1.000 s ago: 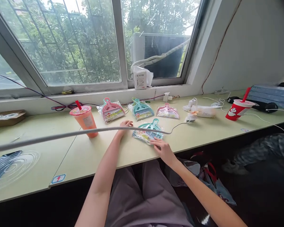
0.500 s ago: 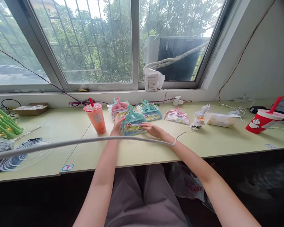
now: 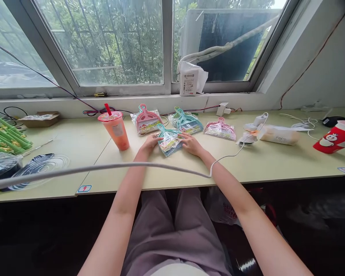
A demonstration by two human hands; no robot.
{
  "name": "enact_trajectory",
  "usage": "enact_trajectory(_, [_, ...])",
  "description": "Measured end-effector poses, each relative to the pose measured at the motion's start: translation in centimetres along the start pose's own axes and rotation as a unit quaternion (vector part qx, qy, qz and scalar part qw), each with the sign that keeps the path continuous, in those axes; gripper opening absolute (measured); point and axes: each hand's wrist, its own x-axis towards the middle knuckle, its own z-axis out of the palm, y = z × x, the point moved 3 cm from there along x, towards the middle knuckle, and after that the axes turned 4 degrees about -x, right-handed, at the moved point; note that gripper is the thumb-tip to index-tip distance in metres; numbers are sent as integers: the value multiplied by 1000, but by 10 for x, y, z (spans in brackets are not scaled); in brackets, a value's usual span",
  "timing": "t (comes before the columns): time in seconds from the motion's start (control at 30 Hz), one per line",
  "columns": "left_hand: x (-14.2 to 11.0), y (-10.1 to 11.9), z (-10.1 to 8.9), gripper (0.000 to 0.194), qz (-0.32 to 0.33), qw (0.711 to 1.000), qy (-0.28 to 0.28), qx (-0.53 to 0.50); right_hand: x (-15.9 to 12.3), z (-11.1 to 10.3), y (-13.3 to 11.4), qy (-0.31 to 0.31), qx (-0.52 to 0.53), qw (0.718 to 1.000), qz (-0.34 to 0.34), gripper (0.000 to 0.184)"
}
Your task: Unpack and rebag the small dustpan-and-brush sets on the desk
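Note:
A teal brush-and-dustpan set in clear wrap [image 3: 169, 140] lies on the pale green desk [image 3: 261, 165] between my hands. My left hand [image 3: 150, 144] touches its left edge with curled fingers. Against its right edge rests my right hand [image 3: 191, 144], fingers stretched over the wrap. Behind it lie a pink set [image 3: 146, 121], another teal set [image 3: 187, 122] and a second pink set [image 3: 220, 130]. A white cable [image 3: 109, 168] crosses over both my forearms.
An orange drink cup with a red straw [image 3: 115, 129] stands just left of my left hand. A red cup [image 3: 335, 137] lies at the far right. White devices and cables [image 3: 268, 133] sit right of the sets. Green sticks [image 3: 5, 138] and a clear lid [image 3: 34, 170] are at the left.
The teal set was carried from the desk's near edge toward the window, held tilted up half a second ago, and now lies flat in front of the other sets. My view shifted left.

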Motion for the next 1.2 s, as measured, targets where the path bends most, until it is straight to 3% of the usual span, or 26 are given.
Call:
enact_trajectory(0.07, [-4,3,1,53,-27,999,-22,12,0,1,1,-3,4,1000,6,49])
enact_trajectory(0.2, [-9,2,12,87,-20,997,-71,11,0,0,1,-10,15,1000,20,44])
enact_trajectory(0.33, [-7,0,19,97,44,998,-31,-17,0,-5,4,13,0,997,70,43])
enact_trajectory(0.43, [-4,4,17,88,81,995,0,-61,-3,-9,6,41,-17,994,96,38])
enact_trajectory(0.6, [-6,13,15,51,87,992,-13,-91,-5,-15,5,89,-22,989,120,29])
enact_trajectory(0.77, [-15,14,31,62,85,991,-32,-99,-6,-25,13,179,24,950,257,39])
enact_trajectory(0.83, [-17,14,36,63,92,990,-40,-97,-6,-25,17,164,50,941,291,44])
enact_trajectory(0.93, [-16,12,37,62,84,990,-44,-103,-6,-23,19,92,81,947,297,38])
enact_trajectory(1.1, [-10,9,28,54,93,981,-9,-167,-4,-17,13,-2,127,953,274,29])
enact_trajectory(1.2, [-7,12,20,48,119,968,27,-219,-3,-12,8,-35,226,947,226,41])
